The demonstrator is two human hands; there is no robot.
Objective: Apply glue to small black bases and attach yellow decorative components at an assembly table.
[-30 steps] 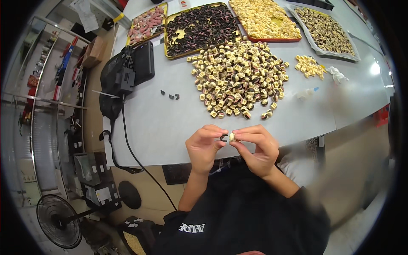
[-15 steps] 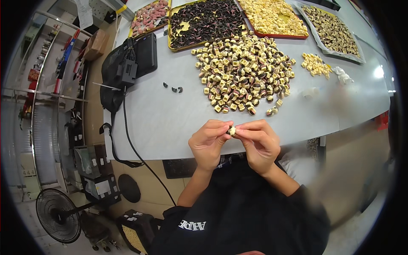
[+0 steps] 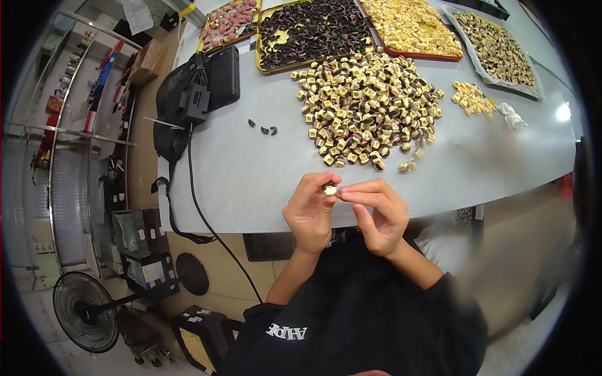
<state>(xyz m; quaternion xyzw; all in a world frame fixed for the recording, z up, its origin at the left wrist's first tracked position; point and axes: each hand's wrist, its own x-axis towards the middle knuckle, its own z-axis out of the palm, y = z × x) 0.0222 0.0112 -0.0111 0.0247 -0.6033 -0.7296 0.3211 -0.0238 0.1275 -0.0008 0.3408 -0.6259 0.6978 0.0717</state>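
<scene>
In front of me, over the near edge of the table, my left hand point(image 3: 309, 213) pinches a small cream-and-black piece point(image 3: 330, 190) between thumb and fingertips. My right hand point(image 3: 380, 216) is beside it with its fingers stretched out and their tips at the right side of the piece. The right thumb stands apart from those fingers. Just beyond lies a big pile of similar small cream, black and pink pieces point(image 3: 370, 106). A few strays point(image 3: 407, 166) lie at its near right.
Trays of pink pieces point(image 3: 230, 24), black curved pieces point(image 3: 311, 34), cream pieces point(image 3: 411, 26) and finished-looking mixed pieces point(image 3: 495, 47) line the far side. A small cream heap point(image 3: 473, 99) and crumpled white tissue point(image 3: 512, 116) lie right. Black bag point(image 3: 169, 103), cable and several black curved bits point(image 3: 269, 131) are left.
The right thumb has come off the piece and dropped away from the fingers. The piece now sits in the left fingertips, tilted differently. The whole view has shifted slightly.
</scene>
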